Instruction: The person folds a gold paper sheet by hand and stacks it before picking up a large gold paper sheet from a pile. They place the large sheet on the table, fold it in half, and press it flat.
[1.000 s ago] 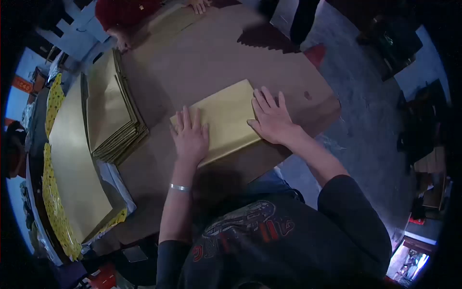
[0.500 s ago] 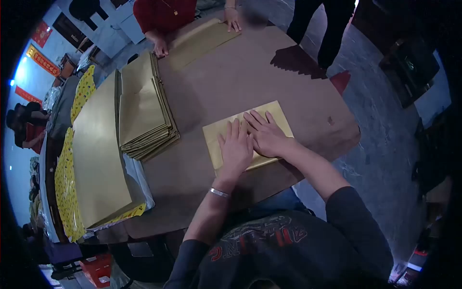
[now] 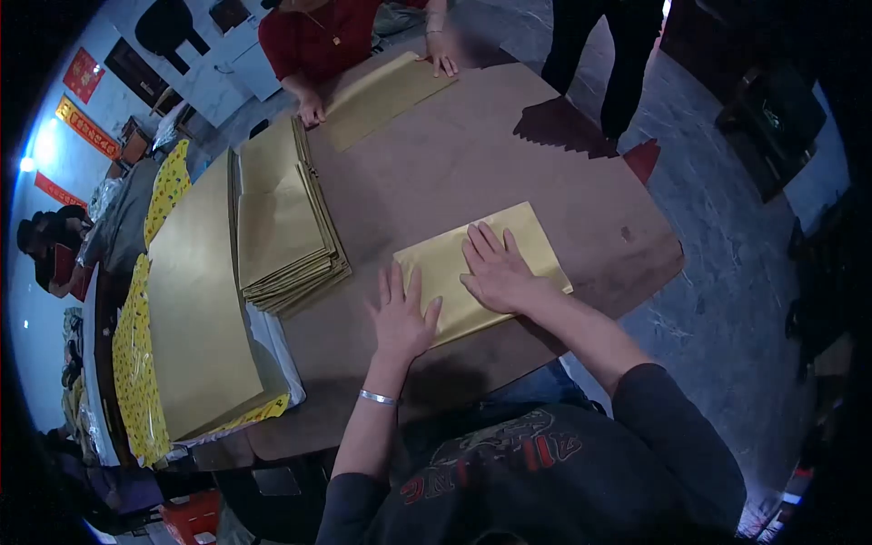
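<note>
A folded sheet of gold-coloured paper lies on the brown tabletop right in front of me. My left hand rests flat over its left edge, fingers spread and thumb out to the right. On the right half of the paper, my right hand presses down with its fingers stretched toward the far edge. Neither hand grips anything. Parts of the paper are covered by both palms.
Left of me stands a stack of folded gold paper, beside large flat gold sheets on yellow patterned wrapping. Across the brown table, a person in a red top handles another gold sheet. Another person's dark-trousered legs stand beyond.
My left hand has slid left, away from my right hand, to the paper's left edge, and its fingers have spread. My right hand stays on the paper. The view has shifted slightly.
</note>
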Action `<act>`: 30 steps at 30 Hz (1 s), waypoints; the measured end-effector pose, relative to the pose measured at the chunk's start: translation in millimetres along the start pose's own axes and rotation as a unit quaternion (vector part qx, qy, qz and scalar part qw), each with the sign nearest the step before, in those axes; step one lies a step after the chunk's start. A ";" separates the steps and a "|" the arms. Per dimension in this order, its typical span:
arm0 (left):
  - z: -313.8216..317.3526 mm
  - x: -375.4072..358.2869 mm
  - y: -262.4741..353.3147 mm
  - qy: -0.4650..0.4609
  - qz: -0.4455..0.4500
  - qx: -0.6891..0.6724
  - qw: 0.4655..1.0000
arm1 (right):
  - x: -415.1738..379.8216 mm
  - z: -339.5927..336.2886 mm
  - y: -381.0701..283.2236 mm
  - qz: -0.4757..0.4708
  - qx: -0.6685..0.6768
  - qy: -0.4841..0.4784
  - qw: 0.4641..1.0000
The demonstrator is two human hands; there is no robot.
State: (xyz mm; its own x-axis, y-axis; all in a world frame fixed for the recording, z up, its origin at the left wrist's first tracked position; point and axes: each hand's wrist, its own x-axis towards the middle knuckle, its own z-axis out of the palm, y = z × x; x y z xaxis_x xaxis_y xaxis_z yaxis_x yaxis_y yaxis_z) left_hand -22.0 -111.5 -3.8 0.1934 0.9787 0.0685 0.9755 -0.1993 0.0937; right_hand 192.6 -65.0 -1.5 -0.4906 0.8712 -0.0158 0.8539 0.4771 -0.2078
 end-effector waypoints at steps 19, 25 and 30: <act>-11.2 -0.5 8.5 -0.047 -0.033 0.012 0.998 | -58.3 -4.3 49.8 0.062 -0.012 0.038 0.997; 11.5 25.2 101.9 0.043 0.052 -0.106 0.992 | -55.8 -0.8 49.2 0.060 -0.027 0.051 0.997; 20.9 26.0 118.8 0.062 0.051 -0.127 0.989 | -53.7 -3.9 48.7 0.067 -0.025 0.043 0.997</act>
State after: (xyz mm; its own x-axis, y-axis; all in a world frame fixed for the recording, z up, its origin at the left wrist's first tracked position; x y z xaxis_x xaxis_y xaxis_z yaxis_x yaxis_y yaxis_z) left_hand 101.1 -108.7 -11.7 0.2593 0.9427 0.2098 0.8905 -0.3175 0.3259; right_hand 261.2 -88.0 -6.9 -0.3564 0.9333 0.0442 0.9195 0.3587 -0.1607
